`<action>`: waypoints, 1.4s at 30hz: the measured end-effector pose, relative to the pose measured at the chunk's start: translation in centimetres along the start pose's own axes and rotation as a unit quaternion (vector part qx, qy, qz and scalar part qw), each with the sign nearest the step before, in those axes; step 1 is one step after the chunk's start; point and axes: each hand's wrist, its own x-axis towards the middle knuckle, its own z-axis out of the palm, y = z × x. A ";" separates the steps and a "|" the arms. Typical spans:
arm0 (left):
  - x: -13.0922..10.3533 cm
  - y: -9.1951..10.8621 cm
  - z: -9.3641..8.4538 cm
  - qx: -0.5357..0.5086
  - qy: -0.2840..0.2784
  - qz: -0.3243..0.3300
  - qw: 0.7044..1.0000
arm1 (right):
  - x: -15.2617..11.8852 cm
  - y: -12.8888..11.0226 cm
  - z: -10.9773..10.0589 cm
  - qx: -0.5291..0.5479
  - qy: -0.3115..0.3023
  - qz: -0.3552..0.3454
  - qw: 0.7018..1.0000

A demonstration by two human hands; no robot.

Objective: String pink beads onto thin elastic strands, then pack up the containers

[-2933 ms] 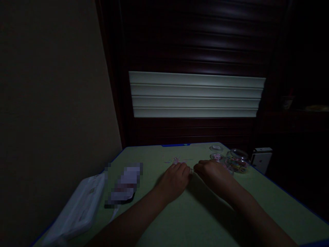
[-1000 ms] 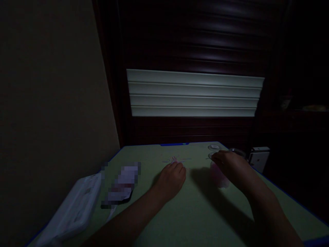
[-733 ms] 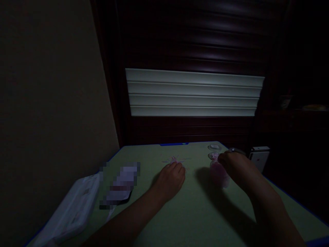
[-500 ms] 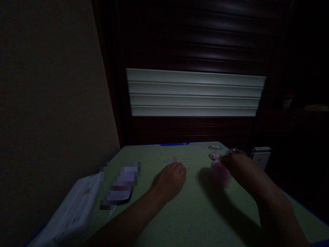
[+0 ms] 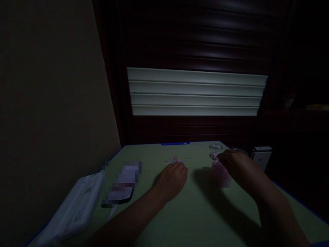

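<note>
My left hand (image 5: 172, 180) rests on the table with its fingers curled together, at the near side of a small heap of thin pinkish strips or bits (image 5: 175, 159). Its fingertips are hidden, so what they pinch cannot be made out. On the right, my right hand (image 5: 232, 160) has its fingers pinched over a small round clear dish (image 5: 212, 156) with pink and white bits. Whatever lies between those fingertips is too dark and small to name. Just below them stands a see-through pink container or bag (image 5: 220, 175), its kind unclear.
A round clear lid or dish (image 5: 216, 147) lies at the far right of the green table (image 5: 169, 219), and another clear round rim (image 5: 239, 151) shows behind my right hand. At left are a white box (image 5: 74, 206) and a blurred-out phone-like object (image 5: 124, 181).
My right hand has shifted slightly left, its fingertips now over the small dish. My left hand has hardly moved, staying by the heap.
</note>
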 end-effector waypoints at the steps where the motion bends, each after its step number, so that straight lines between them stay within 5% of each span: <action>1: 0.0 0.0 0.0 0.000 0.001 0.001 1.000 | 0.1 -0.5 0.1 0.016 0.006 -0.016 1.000; 7: 0.0 0.0 0.0 -0.017 -0.007 -0.003 1.000 | 0.6 -3.5 1.3 0.086 -0.017 -0.107 0.990; 12: -0.1 0.0 0.2 -0.022 -0.008 -0.008 1.000 | 0.7 -4.7 2.0 0.082 -0.044 -0.114 0.989; 42: -0.1 0.2 -0.3 -0.023 -0.007 0.032 0.999 | 1.0 -5.7 3.3 0.003 -0.056 -0.160 0.986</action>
